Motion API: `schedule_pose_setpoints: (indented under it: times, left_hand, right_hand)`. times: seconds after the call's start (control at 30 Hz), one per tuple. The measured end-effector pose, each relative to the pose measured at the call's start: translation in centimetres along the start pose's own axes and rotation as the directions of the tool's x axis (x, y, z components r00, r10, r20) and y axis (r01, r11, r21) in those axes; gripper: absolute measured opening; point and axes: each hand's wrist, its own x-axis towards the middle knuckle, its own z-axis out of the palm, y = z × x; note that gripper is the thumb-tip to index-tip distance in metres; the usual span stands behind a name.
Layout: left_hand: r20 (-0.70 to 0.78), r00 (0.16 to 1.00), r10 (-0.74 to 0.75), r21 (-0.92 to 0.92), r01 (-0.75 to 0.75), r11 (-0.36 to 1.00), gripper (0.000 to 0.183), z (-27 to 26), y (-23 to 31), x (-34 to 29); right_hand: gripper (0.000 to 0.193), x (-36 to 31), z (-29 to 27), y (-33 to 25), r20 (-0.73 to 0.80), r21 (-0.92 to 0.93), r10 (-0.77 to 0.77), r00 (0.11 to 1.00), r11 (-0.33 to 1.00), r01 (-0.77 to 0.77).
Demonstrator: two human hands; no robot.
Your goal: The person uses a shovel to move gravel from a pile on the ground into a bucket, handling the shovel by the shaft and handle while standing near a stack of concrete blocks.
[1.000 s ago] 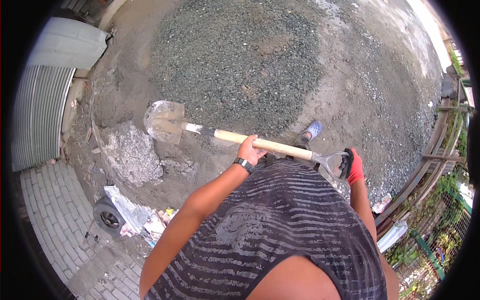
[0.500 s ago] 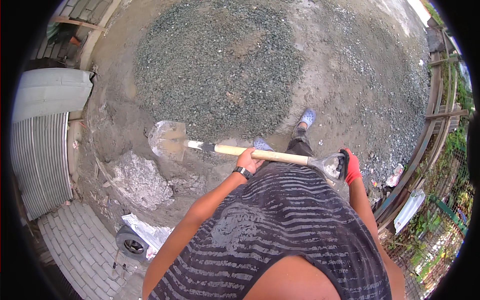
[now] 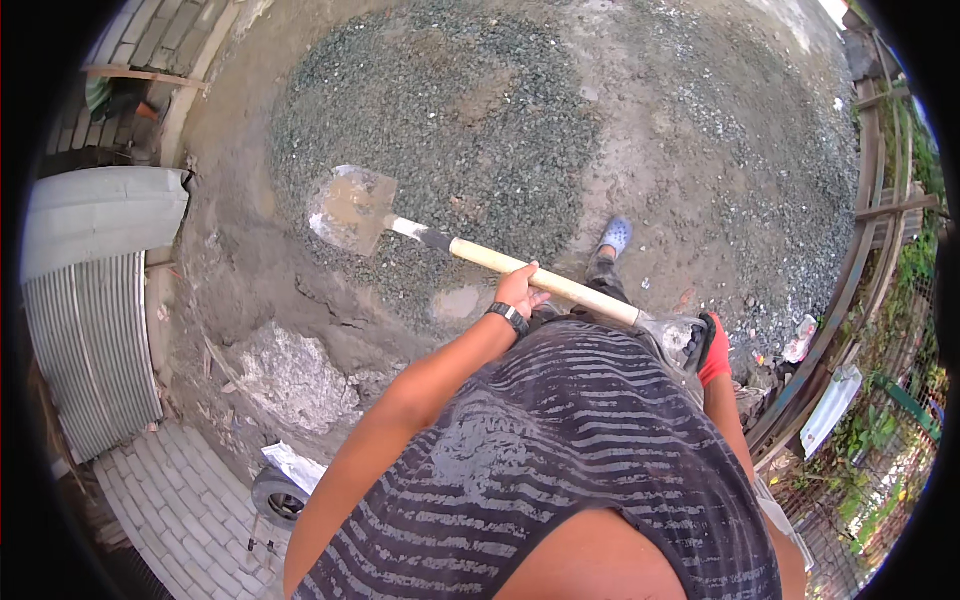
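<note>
A shovel (image 3: 485,255) with a pale wooden shaft lies slantwise in front of my body. My bare left hand (image 3: 519,292), with a dark watch at the wrist, is closed around the middle of the shaft. In a red and black glove, my right hand (image 3: 711,348) grips the grey D-shaped handle at the shaft's right end. The square blade (image 3: 354,210), smeared with wet mud, is over the left part of a round spread of grey gravel (image 3: 500,130). Whether the blade touches the gravel I cannot tell.
A whitish lump of powdery material (image 3: 295,378) sits on wet mud at the left. Beyond it stand corrugated metal sheets (image 3: 95,350) and grey paving blocks (image 3: 180,500). A tire (image 3: 279,498) lies near the lower left. Along the right runs a wooden plank fence (image 3: 868,200) with plants.
The shovel blade has swung away from me and slightly right, from the mud edge to over the gravel. Both hands moved a little right, still gripping. One shoe has gone out of sight.
</note>
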Motion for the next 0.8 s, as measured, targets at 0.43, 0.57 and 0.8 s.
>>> schedule_pose_setpoints:
  times: [0.43,0.57,0.8]
  left_hand:
    - [0.075,0.997,0.032,0.082,-0.038,0.996,0.023,2.1,0.4,-0.1]
    - [0.040,0.999,-0.022,0.031,0.020,0.999,0.024,-0.6,-0.7,0.3]
    - [-0.066,0.996,-0.063,-0.038,0.060,0.997,0.026,-4.0,-2.1,-1.1]
  right_hand:
    - [0.029,-1.9,-1.7,0.8,-0.028,0.087,-0.089,0.996,0.992,0.091]
    - [0.030,-1.8,-1.2,1.0,-0.030,0.005,-0.051,0.998,0.999,0.051]
    - [0.028,0.0,0.3,0.8,0.014,-0.117,-0.043,0.999,0.992,0.044]
